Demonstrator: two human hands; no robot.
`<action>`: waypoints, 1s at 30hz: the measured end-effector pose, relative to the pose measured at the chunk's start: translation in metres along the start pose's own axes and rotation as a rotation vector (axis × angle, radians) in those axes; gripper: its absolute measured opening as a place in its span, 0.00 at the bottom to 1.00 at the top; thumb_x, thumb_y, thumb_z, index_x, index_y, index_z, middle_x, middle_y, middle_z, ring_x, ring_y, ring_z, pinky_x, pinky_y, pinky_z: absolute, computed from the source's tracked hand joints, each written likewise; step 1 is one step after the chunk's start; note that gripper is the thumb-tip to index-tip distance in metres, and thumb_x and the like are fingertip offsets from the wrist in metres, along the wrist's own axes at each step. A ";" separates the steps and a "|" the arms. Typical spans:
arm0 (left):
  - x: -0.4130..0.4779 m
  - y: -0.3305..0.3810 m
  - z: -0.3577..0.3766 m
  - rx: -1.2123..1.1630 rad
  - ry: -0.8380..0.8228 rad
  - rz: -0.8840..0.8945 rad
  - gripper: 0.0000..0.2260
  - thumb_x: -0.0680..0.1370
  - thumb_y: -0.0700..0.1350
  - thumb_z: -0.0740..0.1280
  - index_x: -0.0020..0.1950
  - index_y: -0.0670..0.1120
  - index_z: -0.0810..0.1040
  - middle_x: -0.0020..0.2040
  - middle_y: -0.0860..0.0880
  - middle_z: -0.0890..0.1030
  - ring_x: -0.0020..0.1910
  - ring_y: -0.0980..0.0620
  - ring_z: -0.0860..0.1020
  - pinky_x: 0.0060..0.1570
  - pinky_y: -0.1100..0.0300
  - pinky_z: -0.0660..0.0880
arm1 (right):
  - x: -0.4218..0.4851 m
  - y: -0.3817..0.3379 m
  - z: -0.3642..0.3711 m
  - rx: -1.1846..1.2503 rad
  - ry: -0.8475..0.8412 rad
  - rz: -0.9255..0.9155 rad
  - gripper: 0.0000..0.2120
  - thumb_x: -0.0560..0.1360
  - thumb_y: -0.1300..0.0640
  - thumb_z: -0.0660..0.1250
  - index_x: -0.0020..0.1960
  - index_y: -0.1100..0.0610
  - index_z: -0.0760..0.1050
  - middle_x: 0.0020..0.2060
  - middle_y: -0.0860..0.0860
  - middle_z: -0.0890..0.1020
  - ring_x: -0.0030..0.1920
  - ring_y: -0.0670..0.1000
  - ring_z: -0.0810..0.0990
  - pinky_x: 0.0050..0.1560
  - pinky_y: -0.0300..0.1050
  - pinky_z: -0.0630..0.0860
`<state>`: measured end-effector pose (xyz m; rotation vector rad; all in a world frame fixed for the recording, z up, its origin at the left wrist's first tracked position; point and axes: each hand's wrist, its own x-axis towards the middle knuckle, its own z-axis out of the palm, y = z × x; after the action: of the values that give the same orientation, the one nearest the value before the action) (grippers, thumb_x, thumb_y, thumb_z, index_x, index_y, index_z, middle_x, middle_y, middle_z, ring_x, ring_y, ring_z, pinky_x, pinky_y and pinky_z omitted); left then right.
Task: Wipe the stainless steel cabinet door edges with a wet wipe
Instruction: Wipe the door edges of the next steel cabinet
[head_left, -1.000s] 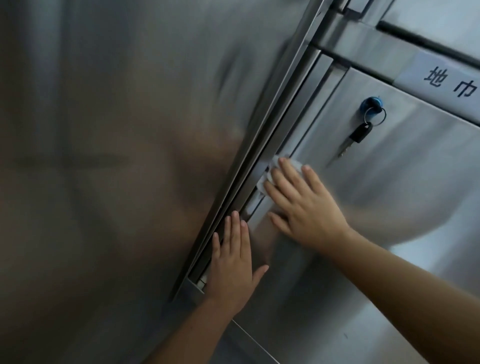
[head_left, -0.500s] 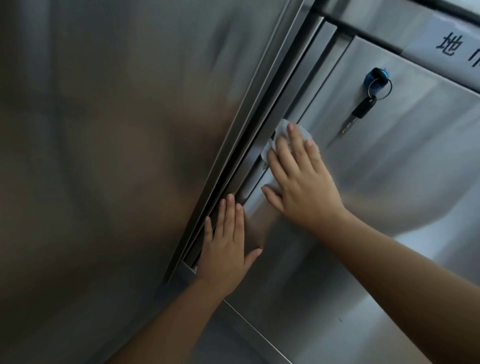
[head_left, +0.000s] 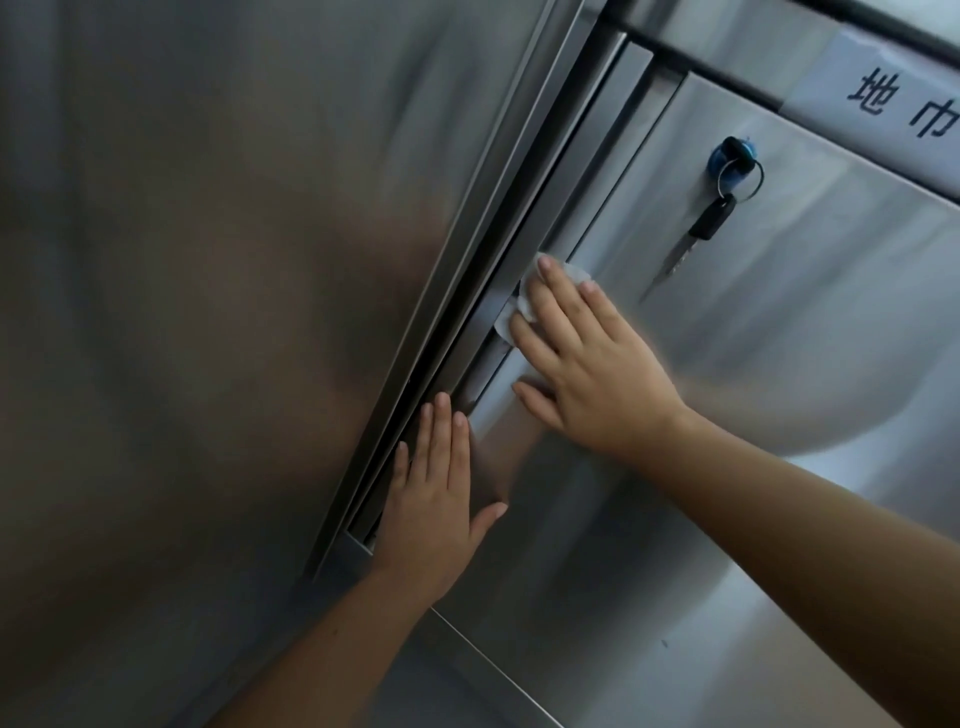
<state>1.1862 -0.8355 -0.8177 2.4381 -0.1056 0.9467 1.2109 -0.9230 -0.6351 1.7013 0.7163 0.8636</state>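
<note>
R hand (head_left: 592, 364) lies flat, fingers straight, pressing the wet wipe (head_left: 524, 306) onto the door edge (head_left: 597, 208) just below-left of the key (head_left: 711, 218), prob. so the cloth wraps the lip; nothing is pinched. L hand (head_left: 436, 493), also flat & empty, rests on the door (head_left: 727, 467) further below the key at the same edge, likely steadying the panel. Key hangs from a blue lock (head_left: 732, 156) beside the wipe's way up, label (head_left: 893, 104) above it; neither blocks the edge.
</note>
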 end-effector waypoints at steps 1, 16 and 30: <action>0.000 0.000 0.001 -0.002 0.000 -0.001 0.43 0.64 0.58 0.75 0.69 0.33 0.64 0.70 0.34 0.62 0.67 0.35 0.66 0.55 0.39 0.73 | 0.002 0.006 -0.002 -0.005 -0.001 0.020 0.30 0.77 0.42 0.45 0.69 0.60 0.66 0.70 0.63 0.65 0.72 0.62 0.58 0.70 0.56 0.58; -0.003 -0.004 0.003 0.020 0.002 -0.004 0.43 0.66 0.58 0.74 0.70 0.34 0.61 0.70 0.34 0.62 0.68 0.36 0.65 0.59 0.38 0.68 | -0.001 -0.019 0.002 0.048 0.002 0.127 0.30 0.77 0.40 0.50 0.67 0.61 0.69 0.67 0.61 0.70 0.72 0.62 0.60 0.69 0.57 0.60; -0.051 -0.021 0.020 0.094 -0.175 -0.109 0.42 0.66 0.57 0.74 0.69 0.32 0.64 0.70 0.33 0.64 0.68 0.36 0.66 0.60 0.39 0.67 | -0.016 -0.076 0.010 0.035 -0.019 0.064 0.28 0.76 0.41 0.50 0.67 0.57 0.70 0.67 0.57 0.71 0.72 0.59 0.62 0.69 0.54 0.62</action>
<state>1.1659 -0.8327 -0.8727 2.5813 0.0116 0.7052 1.2067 -0.9206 -0.7135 1.7698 0.6712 0.8827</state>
